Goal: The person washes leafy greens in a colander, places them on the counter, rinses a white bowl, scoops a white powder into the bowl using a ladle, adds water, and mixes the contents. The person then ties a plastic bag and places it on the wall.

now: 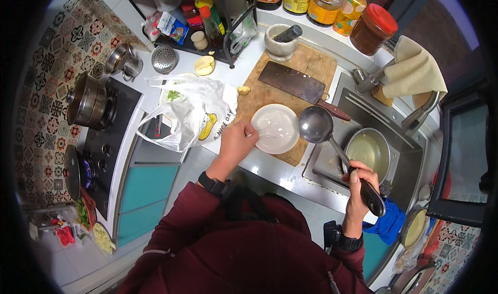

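Note:
My left hand (236, 141) is at the near left rim of a white bowl (274, 148). Its fingers pinch a thin pale utensil, probably a spoon, whose tip reaches into the whitish liquid. The bowl stands on a wooden cutting board (253, 101). My right hand (360, 187) grips the black handle of a metal ladle (316, 123). The ladle's round head hangs just right of the bowl, over the board's edge. Behind it lies a cleaver (291, 82) with a wooden handle. A metal pot (385, 138) with yellowish liquid stands in the sink (406, 169).
A white plastic bag (183, 111) lies left of the board. A stone mortar with pestle (281, 47) stands at the back. At left, a steel pot (87, 103) and a lidded pan (72, 173) over a blue flame occupy the stove (116, 138). A cloth (414, 66) drapes the faucet (416, 117).

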